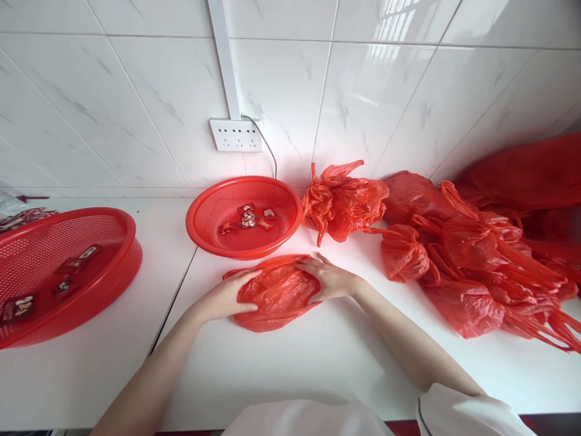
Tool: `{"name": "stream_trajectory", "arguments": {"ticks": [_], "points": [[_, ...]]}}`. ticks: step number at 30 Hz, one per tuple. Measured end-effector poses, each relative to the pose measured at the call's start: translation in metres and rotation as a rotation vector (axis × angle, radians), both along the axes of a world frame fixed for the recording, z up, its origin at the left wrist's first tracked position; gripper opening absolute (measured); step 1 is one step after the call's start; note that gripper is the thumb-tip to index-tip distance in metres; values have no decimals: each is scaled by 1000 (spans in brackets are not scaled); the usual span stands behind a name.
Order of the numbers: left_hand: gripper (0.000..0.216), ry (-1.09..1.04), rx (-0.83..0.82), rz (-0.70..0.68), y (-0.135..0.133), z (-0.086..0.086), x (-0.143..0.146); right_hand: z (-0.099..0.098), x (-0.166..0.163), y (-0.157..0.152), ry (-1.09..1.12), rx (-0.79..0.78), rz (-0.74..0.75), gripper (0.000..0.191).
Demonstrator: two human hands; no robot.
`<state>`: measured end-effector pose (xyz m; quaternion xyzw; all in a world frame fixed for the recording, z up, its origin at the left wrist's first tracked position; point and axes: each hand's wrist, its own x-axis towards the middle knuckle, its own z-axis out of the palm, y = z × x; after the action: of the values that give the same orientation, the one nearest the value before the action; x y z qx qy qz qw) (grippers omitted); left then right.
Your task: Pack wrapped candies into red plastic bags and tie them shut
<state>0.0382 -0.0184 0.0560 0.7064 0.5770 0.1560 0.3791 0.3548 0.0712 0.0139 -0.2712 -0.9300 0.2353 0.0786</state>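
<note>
A red plastic bag (276,297) lies crumpled and spread wide on the white table in front of me. My left hand (233,297) rests at its left side, thumb apart from the fingers, which reach in over the film. From the right, my right hand (333,281) touches the bag's other side, its fingers stretched out and its thumb pointing inward. Both hands touch the film, with a broad gap between them. Just behind the bag stands a round red plastic basket (200,233) holding several small wrapped packets (248,219).
A larger red basket (129,242) with some dark packets stands at the left. Tied red bags (358,200) sit by the tiled wall, and a heap of filled red bags (481,260) covers the right side. A socket panel (236,135) with a cable is on the wall.
</note>
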Motion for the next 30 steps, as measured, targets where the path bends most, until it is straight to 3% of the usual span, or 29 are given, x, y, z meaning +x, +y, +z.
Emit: {"name": "stream_trajectory", "arguments": {"ticks": [2,4,7,12,15,18,22,30], "points": [[64,-235,-20,273,4,5,-4,12,0,0,168,16,-21,60],[68,-516,-164,543,10,14,-7,27,-5,0,362,72,-77,31],[73,-897,-370,725,20,24,-8,56,-19,3,567,165,-157,20],[42,-1186,-364,703,33,17,5,104,-43,3,726,236,-174,14],[17,-1243,-303,734,30,2,12,115,-51,1,735,219,-161,15],[9,-1252,-245,721,22,-9,15,109,-51,3,637,183,-135,18],[22,-1234,-163,626,15,-11,19,90,-43,11,447,200,-149,25],[37,-1211,-77,636,13,-13,29,70,-41,17,352,213,-154,26]]}}
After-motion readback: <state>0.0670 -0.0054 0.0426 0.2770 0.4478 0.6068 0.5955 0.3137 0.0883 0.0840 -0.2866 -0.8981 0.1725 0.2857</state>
